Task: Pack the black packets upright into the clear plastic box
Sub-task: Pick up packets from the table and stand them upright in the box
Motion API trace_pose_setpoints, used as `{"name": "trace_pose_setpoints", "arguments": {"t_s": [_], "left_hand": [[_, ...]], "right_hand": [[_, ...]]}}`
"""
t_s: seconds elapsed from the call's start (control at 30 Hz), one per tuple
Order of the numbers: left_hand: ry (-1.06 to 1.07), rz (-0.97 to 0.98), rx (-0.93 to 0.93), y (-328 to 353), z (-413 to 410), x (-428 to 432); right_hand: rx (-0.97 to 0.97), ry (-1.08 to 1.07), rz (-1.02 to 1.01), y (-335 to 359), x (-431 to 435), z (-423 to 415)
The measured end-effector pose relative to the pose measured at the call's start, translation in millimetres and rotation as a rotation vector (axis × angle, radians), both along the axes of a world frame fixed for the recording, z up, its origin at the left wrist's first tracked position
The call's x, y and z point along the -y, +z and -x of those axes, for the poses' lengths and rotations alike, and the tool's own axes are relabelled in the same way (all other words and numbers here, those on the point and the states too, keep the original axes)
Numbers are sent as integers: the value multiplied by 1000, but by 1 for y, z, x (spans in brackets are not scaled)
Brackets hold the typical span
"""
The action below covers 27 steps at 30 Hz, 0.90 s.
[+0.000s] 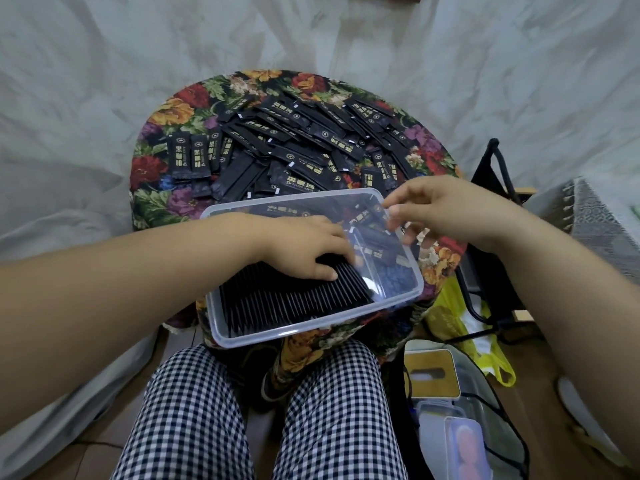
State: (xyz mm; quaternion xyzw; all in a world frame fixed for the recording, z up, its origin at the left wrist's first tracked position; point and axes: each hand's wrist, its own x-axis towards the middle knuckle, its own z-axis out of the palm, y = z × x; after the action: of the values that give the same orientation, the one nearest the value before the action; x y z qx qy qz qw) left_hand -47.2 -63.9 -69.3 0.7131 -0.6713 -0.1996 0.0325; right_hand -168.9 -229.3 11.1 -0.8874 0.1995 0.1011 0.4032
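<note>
A clear plastic box [277, 336] sits on the near edge of a round stool with a floral cover [162, 112]. A dense row of black packets [294, 299] stands upright in the box's left part. My left hand [304, 247] lies inside the box, fingers resting on top of that row. My right hand [446, 209] hovers at the box's far right corner, with thumb and fingers curled round the rim; whether it holds a packet I cannot tell. Several loose black packets [298, 140] with gold print lie heaped on the stool behind the box.
White sheeting [104, 64] covers the surroundings behind and to the left. To the right stand a black folding frame [495, 174], a yellow bag [460, 327] and clear containers [450, 410] on the floor. My knees in checked trousers [259, 410] are below the stool.
</note>
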Motion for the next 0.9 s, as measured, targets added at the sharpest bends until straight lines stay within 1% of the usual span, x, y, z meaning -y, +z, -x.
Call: {"name": "trace_pose_setpoints", "arguments": {"t_s": [0.1,0.17,0.23,0.3,0.4,0.47,0.53,0.7,0.8,0.9], "left_hand": [[-2,-9,9,1,0,-1],[-1,-17,15,1,0,-3],[3,-16,26,1,1,-5],[8,-14,36,1,2,-6],[19,2,30,0,2,-7],[18,11,31,-2,1,-8],[17,1,38,-3,0,-9],[25,4,33,-4,-1,-9],[31,14,24,-4,-1,-9],[31,28,9,-4,-1,-8]], "right_hand": [[109,-139,-160,-14,24,-3],[187,-278,-172,-30,45,-12],[245,-382,-24,-51,66,-27],[263,-424,145,-71,85,-44],[191,-397,321,-86,97,-68],[145,-365,373,-90,99,-82],[135,-338,347,-95,102,-92],[90,-362,283,-105,101,-112],[92,-275,329,-111,94,-121],[157,-275,399,-114,94,-124]]}}
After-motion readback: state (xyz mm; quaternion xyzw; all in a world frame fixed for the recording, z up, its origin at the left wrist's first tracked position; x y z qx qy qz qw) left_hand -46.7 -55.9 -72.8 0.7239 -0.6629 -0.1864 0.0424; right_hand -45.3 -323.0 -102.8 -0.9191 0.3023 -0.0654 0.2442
